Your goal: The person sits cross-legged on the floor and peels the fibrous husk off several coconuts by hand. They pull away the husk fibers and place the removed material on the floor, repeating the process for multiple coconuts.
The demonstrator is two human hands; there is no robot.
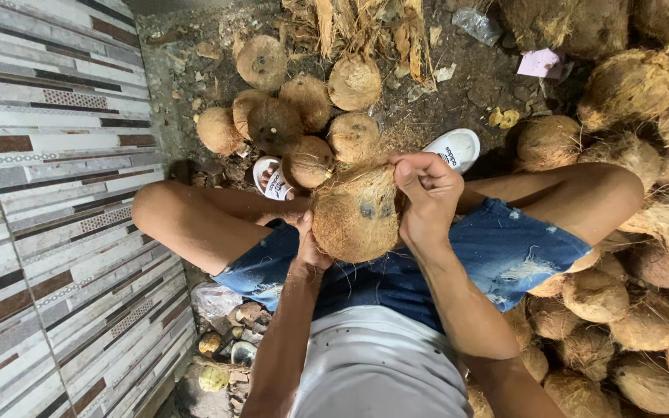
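Observation:
A brown husked coconut sits between my knees, its dark eyes facing up. My left hand supports it from below on the left side, mostly hidden behind the nut. My right hand pinches at the fibres on the coconut's upper right edge, fingers closed on them. I sit with bent legs in blue denim shorts and white slide sandals.
A cluster of peeled coconuts lies on the dirt floor ahead of my feet. A big pile of hairy coconuts fills the right side. Torn husk strips lie at the top. A striped tiled wall stands on the left.

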